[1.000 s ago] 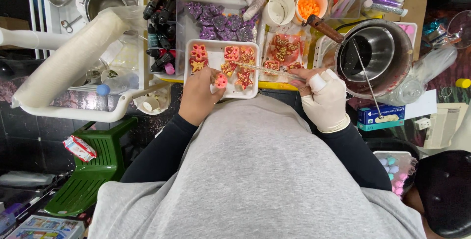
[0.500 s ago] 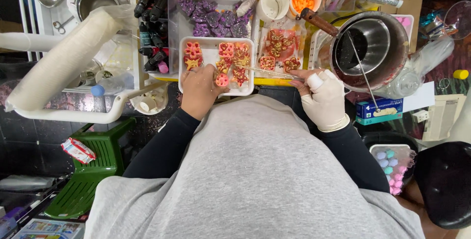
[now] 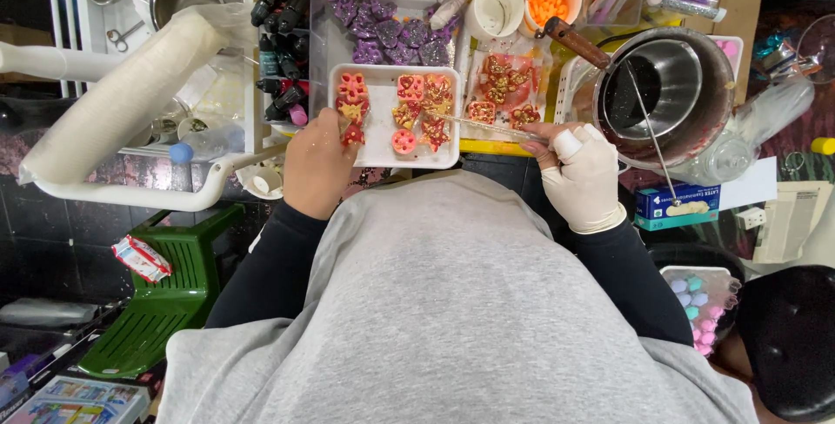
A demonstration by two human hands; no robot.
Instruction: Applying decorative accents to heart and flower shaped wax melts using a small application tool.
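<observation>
White tray point(image 3: 383, 150) holds red-gold shapes. Left hand point(image 3: 317, 167) pinches one shape point(image 3: 352, 135) at 9 o'clock; gloved right hand point(image 3: 578, 176) closed on thin stick point(image 3: 478, 124). Pot point(image 3: 665, 93) at 3.

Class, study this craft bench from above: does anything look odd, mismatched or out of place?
One mismatch: the right hand wears a white glove and holds a thin stick over the white tray of red shapes, while the left hand is bare. Nothing looks spilled.
</observation>
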